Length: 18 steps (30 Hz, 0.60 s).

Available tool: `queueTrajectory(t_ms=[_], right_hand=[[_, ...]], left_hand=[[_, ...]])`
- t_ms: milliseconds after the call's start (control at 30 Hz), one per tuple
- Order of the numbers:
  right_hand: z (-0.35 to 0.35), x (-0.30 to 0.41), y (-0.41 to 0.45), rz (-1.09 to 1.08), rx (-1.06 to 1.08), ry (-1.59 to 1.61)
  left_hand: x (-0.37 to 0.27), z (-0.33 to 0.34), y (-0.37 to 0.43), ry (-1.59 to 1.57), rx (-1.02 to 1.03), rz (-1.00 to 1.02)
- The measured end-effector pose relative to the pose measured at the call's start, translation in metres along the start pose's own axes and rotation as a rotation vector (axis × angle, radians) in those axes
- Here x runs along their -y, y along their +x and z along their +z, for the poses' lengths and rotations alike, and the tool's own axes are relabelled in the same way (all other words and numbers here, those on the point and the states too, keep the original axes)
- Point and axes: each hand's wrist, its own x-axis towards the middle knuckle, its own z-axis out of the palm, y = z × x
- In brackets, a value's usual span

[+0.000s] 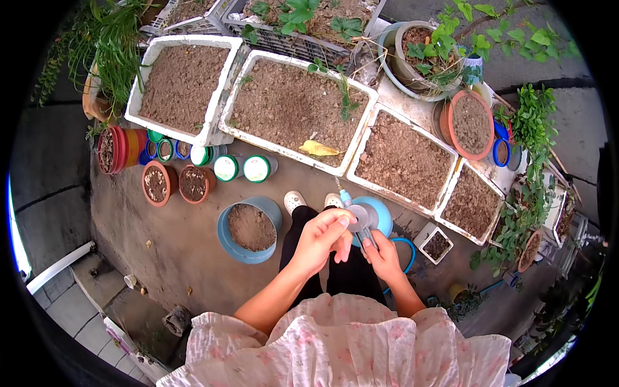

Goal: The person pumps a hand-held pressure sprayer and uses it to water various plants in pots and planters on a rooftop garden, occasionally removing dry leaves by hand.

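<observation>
In front of my legs, my right hand (384, 254) is wrapped around the grey handle of a pump sprayer (363, 216) with a light blue tank (379, 213). The sprayer's nozzle end points away from me, towards the planter boxes. My left hand (325, 240) is raised beside the sprayer's round grey top, its fingers curled and the thumb close to the index finger. Whether it grips the sprayer or only touches it is not clear. Beyond the nozzle lies a white foam planter box (290, 104) full of soil, with a yellow leaf (319, 148) on it.
More soil-filled foam boxes stand at left (186, 87) and right (406, 159). A blue bucket of soil (250, 227) is left of my feet. Terracotta pots (158, 184) and lidded jars (227, 168) line the left. A blue hose (411, 254) curls at right near a small square pot (435, 243).
</observation>
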Motion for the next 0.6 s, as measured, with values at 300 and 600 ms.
queueTrajectory(t_ms=[300, 600], right_hand=[[0.034, -0.056, 0.016, -0.041, 0.177, 0.013], [0.166, -0.178, 0.1, 0.108, -0.243, -0.022]], left_hand=[[0.062, -0.043, 0.001, 0.141, -0.043, -0.159], [0.143, -0.164, 0.052, 0.455, -0.093, -0.12]])
